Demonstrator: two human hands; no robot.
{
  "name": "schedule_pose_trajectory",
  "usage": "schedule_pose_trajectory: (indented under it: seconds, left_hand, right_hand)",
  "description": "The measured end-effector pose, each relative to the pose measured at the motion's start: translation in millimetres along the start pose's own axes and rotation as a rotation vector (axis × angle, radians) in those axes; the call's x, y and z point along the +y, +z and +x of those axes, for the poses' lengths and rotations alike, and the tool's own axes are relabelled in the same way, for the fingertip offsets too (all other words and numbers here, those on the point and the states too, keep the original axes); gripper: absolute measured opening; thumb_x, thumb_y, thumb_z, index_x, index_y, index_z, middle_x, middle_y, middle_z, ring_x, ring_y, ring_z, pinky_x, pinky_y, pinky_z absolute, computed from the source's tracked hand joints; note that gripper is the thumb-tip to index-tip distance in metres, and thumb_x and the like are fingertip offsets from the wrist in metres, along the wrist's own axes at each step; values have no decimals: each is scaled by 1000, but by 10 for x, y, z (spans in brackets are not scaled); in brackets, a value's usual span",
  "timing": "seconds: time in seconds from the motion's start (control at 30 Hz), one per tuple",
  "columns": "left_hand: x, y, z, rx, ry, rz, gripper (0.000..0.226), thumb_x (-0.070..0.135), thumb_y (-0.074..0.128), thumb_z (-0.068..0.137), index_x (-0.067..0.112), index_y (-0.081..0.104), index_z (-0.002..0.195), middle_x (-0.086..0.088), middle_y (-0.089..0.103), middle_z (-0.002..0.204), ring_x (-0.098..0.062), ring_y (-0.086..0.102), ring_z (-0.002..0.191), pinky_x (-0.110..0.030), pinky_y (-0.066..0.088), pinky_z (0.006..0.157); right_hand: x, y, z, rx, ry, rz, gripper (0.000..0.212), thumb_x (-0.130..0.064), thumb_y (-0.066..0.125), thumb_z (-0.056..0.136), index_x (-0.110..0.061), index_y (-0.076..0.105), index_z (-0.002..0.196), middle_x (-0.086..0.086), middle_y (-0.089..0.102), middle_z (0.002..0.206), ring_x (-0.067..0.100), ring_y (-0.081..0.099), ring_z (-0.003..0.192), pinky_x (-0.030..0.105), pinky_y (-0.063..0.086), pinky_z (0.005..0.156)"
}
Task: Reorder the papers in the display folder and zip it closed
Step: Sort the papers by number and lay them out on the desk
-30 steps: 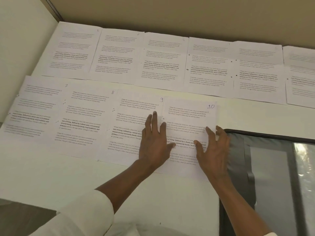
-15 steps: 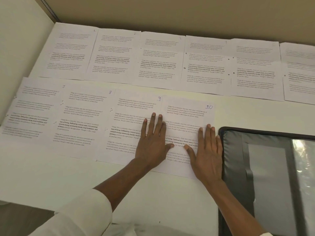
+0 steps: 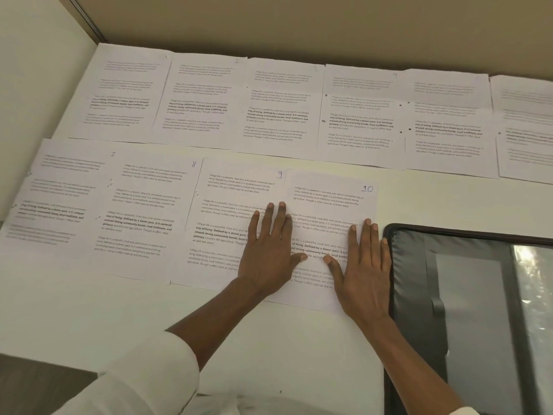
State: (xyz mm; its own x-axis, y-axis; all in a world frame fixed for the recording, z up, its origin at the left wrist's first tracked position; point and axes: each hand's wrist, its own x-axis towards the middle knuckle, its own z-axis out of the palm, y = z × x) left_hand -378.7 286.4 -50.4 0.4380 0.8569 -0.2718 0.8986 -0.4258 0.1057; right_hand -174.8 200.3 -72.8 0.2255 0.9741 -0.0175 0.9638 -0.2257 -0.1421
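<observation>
Numbered printed papers lie in two rows on a white table (image 3: pixel 299 339). The near row holds sheets 7 (image 3: pixel 59 199), 8 (image 3: pixel 143 211), 9 (image 3: pixel 227 217) and 10 (image 3: pixel 326 202). My left hand (image 3: pixel 269 250) lies flat with straight fingers across the seam of sheets 9 and 10. My right hand (image 3: pixel 363 271) presses flat on the right part of sheet 10, next to the open black display folder (image 3: pixel 419 295), whose clear sleeves (image 3: pixel 532 295) show at the right edge.
The far row of several sheets (image 3: pixel 281 106) runs along a beige wall (image 3: pixel 299 25) at the table's back. A pale wall (image 3: pixel 36 85) closes the left side. Bare table lies between sheet 10 and the far row, and in front of the near row.
My right hand has slid slightly left and flattened on sheet 10, fingers now straight and together. The left hand stays put on sheets 9 and 10.
</observation>
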Motion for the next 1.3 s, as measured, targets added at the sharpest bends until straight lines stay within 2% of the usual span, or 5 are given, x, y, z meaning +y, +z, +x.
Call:
schedule_pose_trajectory:
  seconds: [0.57,0.77,0.9,1.17,1.3]
  left_hand:
    - [-22,2,-19,-28,-14,-25,93,72,29,105,10,6,169,-11,-19,176,-28,-17,163,-62,4,130]
    - [-33,-20,-60,94,1,-147,95,75,33,103,10,11,169,-11,-19,176,-27,-20,162,-51,-2,132]
    - [-101,-131,-178,157,-54,-222,90,65,51,102,11,21,167,-13,-9,178,-31,-5,164,-50,10,132]
    - [-860,-325,-350,446,-297,-520,63,45,74,95,10,54,142,-15,40,160,-33,41,143,-54,36,116]
    - [-1550,-497,-367,537,-476,-621,52,38,81,91,10,60,129,-14,53,141,-34,49,131,-55,41,109]
  right_hand:
    - [-7,-24,17,18,12,42,83,-64,35,104,-11,21,166,12,4,176,29,5,162,52,15,130]
    - [-25,-65,39,91,43,160,73,-58,44,102,-9,41,156,19,26,169,37,24,157,57,24,126]
    - [-144,-180,119,178,-3,251,60,-47,56,100,-8,51,146,21,39,158,40,37,147,58,35,117]
    - [-923,-464,480,183,-58,594,45,-22,79,91,-16,63,133,6,57,140,22,53,130,35,54,99]
    - [-1510,-634,777,33,121,897,31,-21,81,91,-24,67,118,-10,66,119,2,65,105,11,54,74]
